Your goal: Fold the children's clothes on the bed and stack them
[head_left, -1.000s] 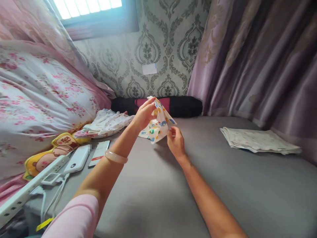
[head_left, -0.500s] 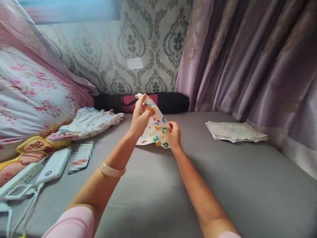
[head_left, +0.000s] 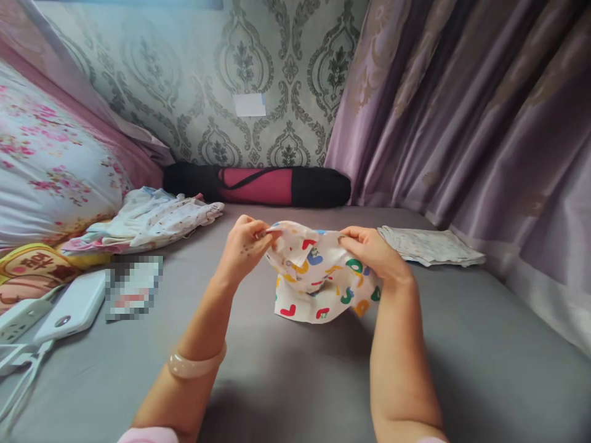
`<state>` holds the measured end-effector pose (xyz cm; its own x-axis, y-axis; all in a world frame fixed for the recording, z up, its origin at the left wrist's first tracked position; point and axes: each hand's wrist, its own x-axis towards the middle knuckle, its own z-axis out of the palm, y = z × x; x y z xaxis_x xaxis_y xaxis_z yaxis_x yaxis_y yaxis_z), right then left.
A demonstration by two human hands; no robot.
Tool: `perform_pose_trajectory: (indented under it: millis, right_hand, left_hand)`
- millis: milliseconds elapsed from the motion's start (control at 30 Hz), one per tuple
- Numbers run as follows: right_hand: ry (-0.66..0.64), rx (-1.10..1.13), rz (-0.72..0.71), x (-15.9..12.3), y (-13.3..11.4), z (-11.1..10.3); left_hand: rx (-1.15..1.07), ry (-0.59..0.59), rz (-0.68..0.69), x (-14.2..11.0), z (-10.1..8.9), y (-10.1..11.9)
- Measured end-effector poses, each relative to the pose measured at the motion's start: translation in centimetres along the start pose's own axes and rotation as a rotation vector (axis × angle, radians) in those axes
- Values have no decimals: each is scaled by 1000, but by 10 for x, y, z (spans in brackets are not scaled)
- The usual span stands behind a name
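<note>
This looks like a home, probably a bedroom: a broad bed spread with smooth grey cloth (head_left: 295, 381) reaches toward grey damask-patterned wallpaper (head_left: 194, 67). Long, shiny purple curtains (head_left: 415, 111) drape the right side; white fabric with pink flowers (head_left: 55, 154) and a yellow-edged cartoon cushion (head_left: 25, 264) fill the left.

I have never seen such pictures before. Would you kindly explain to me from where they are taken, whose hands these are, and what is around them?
There is no machine: a person works with two bare hands, the left hand and the right hand. The camera sits on this person's head, looking forward and down. Both hands hold up a printed white cloth between them. On the grey sheet, a crumpled pile of fabric and a white device lie to the left, and a folded pale cloth to the right. A long black-and-red bag lies at the back.
</note>
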<state>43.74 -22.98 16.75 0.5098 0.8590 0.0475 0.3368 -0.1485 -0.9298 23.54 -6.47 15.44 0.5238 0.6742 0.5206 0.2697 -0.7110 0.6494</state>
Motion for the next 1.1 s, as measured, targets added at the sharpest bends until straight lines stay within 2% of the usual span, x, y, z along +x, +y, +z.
perform_pose_trajectory:
  millis: [67, 133, 200, 267, 400, 533, 700, 967, 1100]
  right_hand:
    - [-31, -220, 32, 7, 17, -7]
    - [-69, -373, 28, 14, 32, -11]
    - [-89, -411, -14, 17, 39, -13]
    - [-90, -368, -77, 15, 36, -9]
    - [-30, -269, -198, 7, 9, 10]
    - [-17, -324, -246, 3, -9, 31]
    - [-139, -176, -161, 5, -5, 38]
    - [-239, 214, -4, 12, 1, 35]
    - [-282, 389, 105, 17, 5, 33]
  left_hand:
    - [-84, -118, -59, -3, 5, -8]
    - [-244, -292, -155, -3, 9, -12]
    - [-417, -463, -266, -2, 10, -13]
    - [-540, -555, -346, -1, 10, -12]
    - [-700, -617, -382, 1, 10, -10]
    - [-817, -659, -435, 1, 10, -11]
    - [-919, -702, -495, 0, 10, -14]
    - [-982, -726, -567, 3, 13, -26]
    - [-1049, -731, -558, 3, 13, -29]
